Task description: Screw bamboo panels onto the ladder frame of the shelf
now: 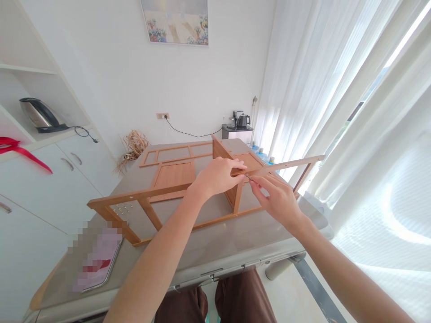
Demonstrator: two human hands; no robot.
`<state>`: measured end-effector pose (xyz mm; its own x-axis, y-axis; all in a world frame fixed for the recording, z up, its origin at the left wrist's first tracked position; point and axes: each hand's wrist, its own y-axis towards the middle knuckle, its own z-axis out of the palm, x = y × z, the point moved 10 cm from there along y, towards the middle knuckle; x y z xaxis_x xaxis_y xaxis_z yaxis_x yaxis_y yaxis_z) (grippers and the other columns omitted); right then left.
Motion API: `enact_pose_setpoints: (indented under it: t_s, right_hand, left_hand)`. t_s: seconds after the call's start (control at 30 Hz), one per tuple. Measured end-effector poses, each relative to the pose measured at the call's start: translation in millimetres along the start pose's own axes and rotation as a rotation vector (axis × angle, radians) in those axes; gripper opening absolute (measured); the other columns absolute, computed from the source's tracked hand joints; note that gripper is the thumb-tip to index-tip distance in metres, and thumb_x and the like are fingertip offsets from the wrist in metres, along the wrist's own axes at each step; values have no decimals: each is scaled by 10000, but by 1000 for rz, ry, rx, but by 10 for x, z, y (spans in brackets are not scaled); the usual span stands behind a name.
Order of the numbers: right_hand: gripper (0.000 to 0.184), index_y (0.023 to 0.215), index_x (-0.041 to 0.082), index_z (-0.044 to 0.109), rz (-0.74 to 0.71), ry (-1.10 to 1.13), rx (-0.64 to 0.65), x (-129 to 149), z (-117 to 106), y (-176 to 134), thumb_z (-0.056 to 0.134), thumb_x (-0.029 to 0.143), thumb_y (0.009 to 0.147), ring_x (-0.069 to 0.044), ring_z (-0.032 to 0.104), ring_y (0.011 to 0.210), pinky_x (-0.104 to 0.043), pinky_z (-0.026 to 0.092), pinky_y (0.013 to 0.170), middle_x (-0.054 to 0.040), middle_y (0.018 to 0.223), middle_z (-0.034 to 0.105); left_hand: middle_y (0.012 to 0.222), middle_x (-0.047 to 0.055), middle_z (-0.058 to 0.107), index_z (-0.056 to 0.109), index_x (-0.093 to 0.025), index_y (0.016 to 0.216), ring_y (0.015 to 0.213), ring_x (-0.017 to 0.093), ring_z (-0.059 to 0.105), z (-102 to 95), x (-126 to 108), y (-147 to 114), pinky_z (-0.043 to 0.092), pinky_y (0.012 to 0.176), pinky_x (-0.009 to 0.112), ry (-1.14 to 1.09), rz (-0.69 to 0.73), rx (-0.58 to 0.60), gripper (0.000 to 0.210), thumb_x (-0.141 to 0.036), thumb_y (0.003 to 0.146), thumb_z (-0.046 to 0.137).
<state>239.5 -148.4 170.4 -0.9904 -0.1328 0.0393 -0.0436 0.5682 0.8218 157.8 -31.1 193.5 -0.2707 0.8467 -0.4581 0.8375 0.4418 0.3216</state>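
Note:
A wooden frame (pixel 173 192) stands on its side across the table, with a crosswise wooden panel (pixel 221 146) near its middle. My left hand (pixel 218 175) is closed at the joint where this panel meets the upper rail, thumb and fingers gripping the wood. Just right of it, my right hand (pixel 278 197) pinches a thin metal tool (pixel 249 177), its tip against the rail by my left fingertips. The tool's exact kind is too small to make out, and my left fingers partly hide the joint.
Another wooden frame (pixel 173 154) and a flat wooden panel (pixel 173 175) lie farther back on the table (pixel 215 244). Small pale pieces (pixel 121 209) sit at the left, near a booklet (pixel 101 264). White curtains (pixel 380 215) hang close on the right.

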Motion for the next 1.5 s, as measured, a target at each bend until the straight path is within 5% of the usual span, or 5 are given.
enact_pose_setpoints:
  t_s: [0.83, 1.13, 1.23, 1.37, 1.5]
  right_hand:
    - [173, 966, 233, 683, 38, 3, 34, -11, 17, 22, 515, 265, 989, -148, 565, 672, -293, 436, 682, -12, 754, 659]
    - [285, 763, 231, 632, -21, -184, 135, 112, -26, 130, 472, 257, 998, -153, 537, 606, -328, 389, 675, -8, 616, 587]
    - [269, 806, 237, 644, 160, -29, 181, -8, 40, 99, 480, 326, 1000, -157, 599, 625, -311, 419, 642, -8, 653, 638]
    - [309, 936, 240, 674, 539, 469, 273, -198, 299, -61, 505, 494, 982, -165, 708, 695, -273, 509, 620, -13, 804, 738]
    - [418, 978, 210, 685, 735, 887, 295, -144, 489, -153, 541, 600, 931, -183, 740, 728, -285, 571, 637, -66, 1013, 755]
  left_hand:
    - [1378, -55, 638, 714, -338, 1221, 1295, 238, 579, 7, -1, 4, 500, 1029, 352, -20, 11, 8, 365, -460, 903, 582]
    - [1365, -76, 645, 718, -358, 1210, 1302, 252, 561, -12, 3, 3, 487, 1042, 379, 22, 4, -9, 355, -459, 899, 579]
    - [1366, -77, 645, 720, -358, 1207, 1303, 250, 560, -9, 0, 7, 492, 1034, 374, 13, 7, -6, 358, -457, 890, 585]
    - [1370, -70, 642, 723, -349, 1204, 1287, 252, 578, -5, 0, 9, 497, 1028, 381, 2, 9, -6, 360, -439, 881, 590]
    - [1388, -71, 627, 722, -354, 1207, 1293, 259, 576, -5, 21, 8, 531, 956, 364, -1, -6, -8, 362, -425, 879, 585]
